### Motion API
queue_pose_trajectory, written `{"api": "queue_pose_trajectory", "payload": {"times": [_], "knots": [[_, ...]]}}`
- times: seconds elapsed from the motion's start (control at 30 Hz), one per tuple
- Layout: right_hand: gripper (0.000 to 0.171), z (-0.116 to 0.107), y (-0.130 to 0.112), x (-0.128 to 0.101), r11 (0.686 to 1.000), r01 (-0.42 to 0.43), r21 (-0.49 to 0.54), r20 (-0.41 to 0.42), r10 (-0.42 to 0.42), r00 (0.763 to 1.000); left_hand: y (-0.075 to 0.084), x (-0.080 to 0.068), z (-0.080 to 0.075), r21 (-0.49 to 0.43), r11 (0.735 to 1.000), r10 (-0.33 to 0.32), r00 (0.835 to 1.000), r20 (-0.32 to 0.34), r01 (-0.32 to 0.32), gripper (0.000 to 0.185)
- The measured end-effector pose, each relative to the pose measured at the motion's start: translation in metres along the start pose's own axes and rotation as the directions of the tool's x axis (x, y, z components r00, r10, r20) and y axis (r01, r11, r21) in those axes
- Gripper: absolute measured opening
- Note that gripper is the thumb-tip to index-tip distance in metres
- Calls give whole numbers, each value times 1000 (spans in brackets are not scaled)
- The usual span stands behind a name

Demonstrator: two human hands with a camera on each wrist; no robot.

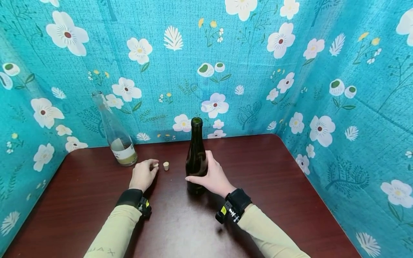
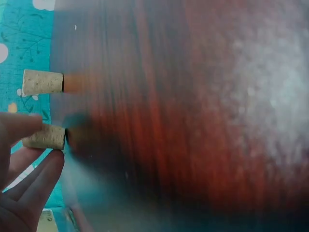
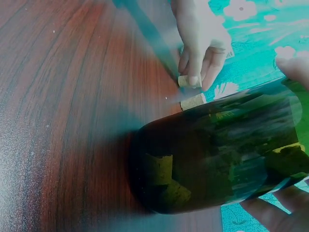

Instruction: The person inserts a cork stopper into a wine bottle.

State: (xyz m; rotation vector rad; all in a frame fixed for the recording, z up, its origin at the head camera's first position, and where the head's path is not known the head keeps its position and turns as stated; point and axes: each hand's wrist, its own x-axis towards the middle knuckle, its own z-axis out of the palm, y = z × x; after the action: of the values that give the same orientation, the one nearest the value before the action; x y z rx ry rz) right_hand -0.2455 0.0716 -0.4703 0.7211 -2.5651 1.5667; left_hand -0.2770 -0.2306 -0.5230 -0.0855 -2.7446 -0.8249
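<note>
My left hand (image 1: 143,175) pinches a small cork (image 2: 50,137) between thumb and fingers, low over the table. Whether that cork's lower end touches the wood is hard to tell. Beside it a second cork (image 1: 166,166) stands upright on the tabletop. A dark green glass bottle (image 1: 196,157) stands upright to the right of both corks, its mouth uncovered. Around the bottle's lower body my right hand (image 1: 217,177) has its thumb and fingers wrapped; some fingers are hidden behind the glass. Yellowish shapes show through the bottle's base (image 3: 159,179) in the right wrist view.
A clear glass bottle (image 1: 117,136) with a white label stands at the back left, beyond my left hand. The dark red-brown table (image 1: 290,215) has rounded back corners. A blue flowered curtain (image 1: 174,79) hangs close behind it and along the sides.
</note>
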Motion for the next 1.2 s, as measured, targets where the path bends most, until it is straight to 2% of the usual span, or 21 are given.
{"api": "queue_pose_trajectory", "payload": {"times": [0.13,0.23,0.33,0.5,0.57,0.63,0.73,0.8,0.83,0.97,1.07,1.13,1.2], "knots": [[83,1,0,0,1000,15,-3,-4,-15,1000,2,-1,-6,-17,1000,16,996,-89,-18,22],[83,1,0,0,1000,21,3,-10,-21,1000,11,5,-18,-49,996,62,978,-200,-73,21],[81,0,0,0,1000,20,11,-13,-20,1000,32,15,-38,-89,983,124,943,-310,-158,23],[82,1,-1,0,1000,8,18,-4,-8,1000,87,27,-81,-150,943,203,872,-446,-297,26],[82,1,-2,0,1000,2,20,0,-2,1000,111,28,-97,-176,915,235,835,-497,-363,27],[82,1,-3,0,1000,-1,21,1,1,1000,135,28,-111,-195,874,282,791,-544,-445,28],[80,1,-4,0,1000,5,24,-1,-5,1000,169,25,-125,-228,790,347,721,-600,-570,29],[79,1,-5,0,1000,10,28,-1,-10,1000,189,22,-132,-254,732,374,684,-626,-632,30],[79,1,-5,0,999,13,31,-1,-13,1000,198,19,-134,-266,708,382,672,-635,-654,30],[78,3,-5,-1,997,27,70,-7,-27,1000,226,12,-136,-304,623,425,638,-642,-721,31],[78,4,-5,-1,994,42,106,-17,-40,999,239,11,-133,-304,580,485,620,-617,-756,29],[77,4,-5,-1,994,44,104,-18,-43,999,244,11,-130,-304,567,514,617,-596,-766,27],[77,5,-5,0,995,47,87,-11,-47,999,246,11,-127,-297,570,526,618,-584,-766,26]]}}
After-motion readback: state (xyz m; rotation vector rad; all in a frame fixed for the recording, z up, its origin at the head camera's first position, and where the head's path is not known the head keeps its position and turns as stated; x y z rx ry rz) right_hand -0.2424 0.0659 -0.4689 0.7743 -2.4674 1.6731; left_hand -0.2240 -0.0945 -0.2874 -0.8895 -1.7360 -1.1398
